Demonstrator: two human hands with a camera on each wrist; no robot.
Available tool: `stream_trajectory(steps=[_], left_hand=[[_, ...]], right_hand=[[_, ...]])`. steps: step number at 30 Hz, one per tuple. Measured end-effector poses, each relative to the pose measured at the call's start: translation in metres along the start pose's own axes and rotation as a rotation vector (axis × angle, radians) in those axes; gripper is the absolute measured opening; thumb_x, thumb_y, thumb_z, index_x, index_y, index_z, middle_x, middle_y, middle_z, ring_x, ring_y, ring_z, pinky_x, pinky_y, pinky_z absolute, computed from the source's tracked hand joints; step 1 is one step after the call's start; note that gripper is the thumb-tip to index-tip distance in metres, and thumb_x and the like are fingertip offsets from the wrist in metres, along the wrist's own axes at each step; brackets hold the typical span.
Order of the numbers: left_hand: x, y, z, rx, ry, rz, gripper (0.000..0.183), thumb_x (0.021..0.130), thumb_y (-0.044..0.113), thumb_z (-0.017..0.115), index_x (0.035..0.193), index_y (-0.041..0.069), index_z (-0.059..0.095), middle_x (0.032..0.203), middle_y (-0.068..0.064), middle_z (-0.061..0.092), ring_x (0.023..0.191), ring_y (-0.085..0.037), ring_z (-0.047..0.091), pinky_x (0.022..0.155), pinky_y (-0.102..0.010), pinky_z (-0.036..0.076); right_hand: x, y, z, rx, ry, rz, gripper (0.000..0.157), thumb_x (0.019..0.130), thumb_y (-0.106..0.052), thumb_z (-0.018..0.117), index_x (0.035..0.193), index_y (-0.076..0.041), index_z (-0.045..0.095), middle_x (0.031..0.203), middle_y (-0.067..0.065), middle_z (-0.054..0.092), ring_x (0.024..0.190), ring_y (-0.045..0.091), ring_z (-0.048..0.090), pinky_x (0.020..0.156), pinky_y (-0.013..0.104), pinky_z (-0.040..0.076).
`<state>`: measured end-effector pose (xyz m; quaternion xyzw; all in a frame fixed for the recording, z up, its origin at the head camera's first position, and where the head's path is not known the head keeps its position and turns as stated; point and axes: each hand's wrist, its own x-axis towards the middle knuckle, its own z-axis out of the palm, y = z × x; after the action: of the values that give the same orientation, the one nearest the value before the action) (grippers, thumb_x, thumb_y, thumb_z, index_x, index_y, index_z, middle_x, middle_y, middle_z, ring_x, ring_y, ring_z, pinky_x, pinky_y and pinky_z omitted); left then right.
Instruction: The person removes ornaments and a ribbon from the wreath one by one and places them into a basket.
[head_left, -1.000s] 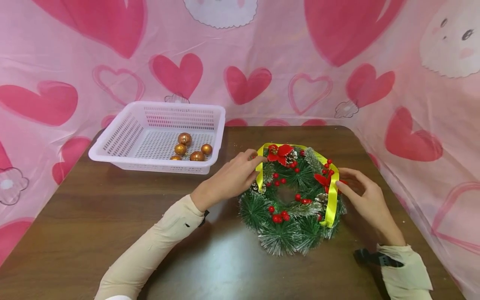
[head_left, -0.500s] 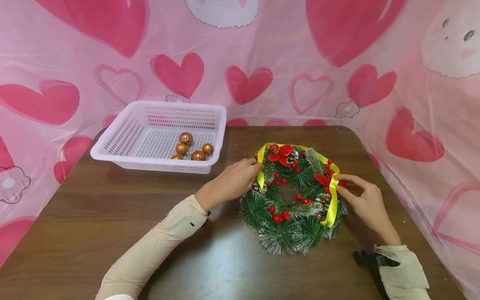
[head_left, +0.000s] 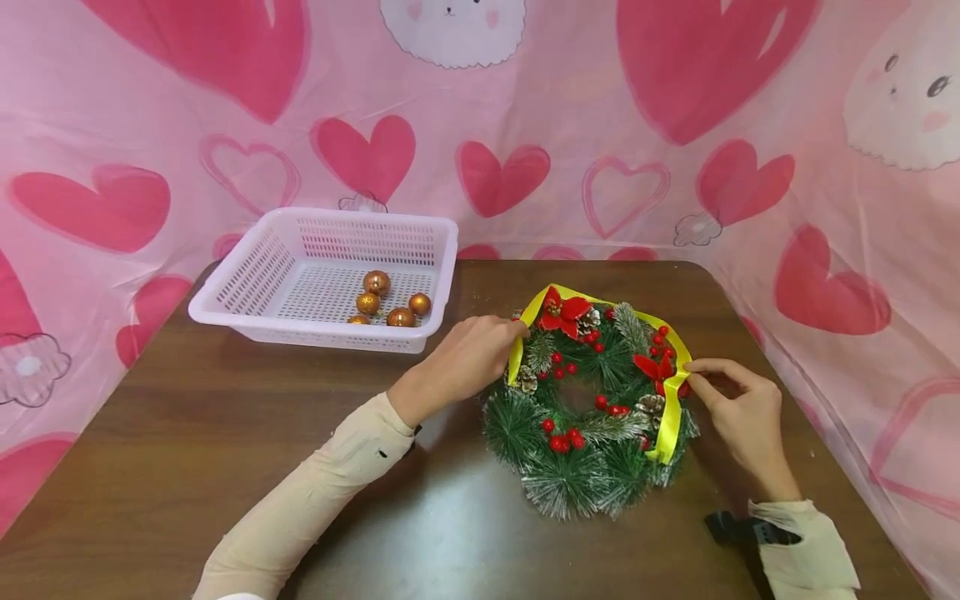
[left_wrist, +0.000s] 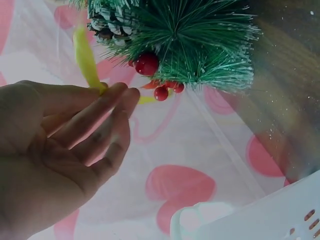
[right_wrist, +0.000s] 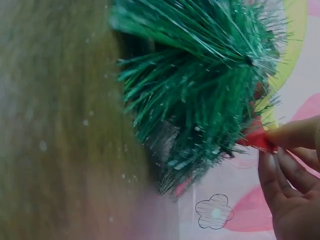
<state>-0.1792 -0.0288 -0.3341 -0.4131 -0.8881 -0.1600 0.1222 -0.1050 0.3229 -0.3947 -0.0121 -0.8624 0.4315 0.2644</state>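
Observation:
A green wreath (head_left: 570,475) with red berries, red flowers and frosted pine cones lies on the brown table. A yellow ribbon (head_left: 667,425) runs over its top, with both ends hanging down along the sides. On the left, my left hand (head_left: 468,360) pinches the ribbon between thumb and fingers, as the left wrist view also shows with the ribbon (left_wrist: 86,60) at the fingertips. My right hand (head_left: 745,417) pinches the ribbon's right part beside a red flower (head_left: 654,367). In the right wrist view, a red petal (right_wrist: 256,137) lies at the fingertips.
A white perforated basket (head_left: 322,337) stands at the table's back left, holding several copper-gold balls (head_left: 401,317). Pink cloth with hearts (head_left: 502,177) hangs behind and to the right of the brown table (head_left: 225,450).
My left fingers have come together on the ribbon, and my right fingers have also taken hold of it. The ribbon's top left corner has shifted slightly and now stands more peaked.

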Motion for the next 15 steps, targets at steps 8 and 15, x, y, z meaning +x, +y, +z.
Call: stream_trajectory(steps=[8, 15], left_hand=[[-0.001, 0.001, -0.004, -0.054, 0.083, 0.015, 0.018, 0.093, 0.001, 0.058, 0.099, 0.007, 0.074, 0.088, 0.000, 0.073, 0.071, -0.014, 0.065, 0.064, -0.031, 0.054], [0.001, 0.001, -0.012, -0.055, 0.095, 0.014, 0.013, 0.090, 0.002, 0.065, 0.098, 0.007, 0.074, 0.088, 0.000, 0.073, 0.070, -0.015, 0.064, 0.063, -0.032, 0.054]], right_hand=[[-0.004, -0.025, -0.002, 0.191, 0.129, -0.089, 0.011, 0.084, 0.012, 0.068, 0.095, 0.013, 0.072, 0.086, 0.003, 0.073, 0.074, 0.005, 0.065, 0.073, 0.011, 0.050], [0.001, -0.006, -0.002, 0.372, 0.094, -0.078, 0.021, 0.082, 0.017, 0.068, 0.103, 0.018, 0.068, 0.102, 0.015, 0.071, 0.086, 0.013, 0.067, 0.080, 0.016, 0.053]])
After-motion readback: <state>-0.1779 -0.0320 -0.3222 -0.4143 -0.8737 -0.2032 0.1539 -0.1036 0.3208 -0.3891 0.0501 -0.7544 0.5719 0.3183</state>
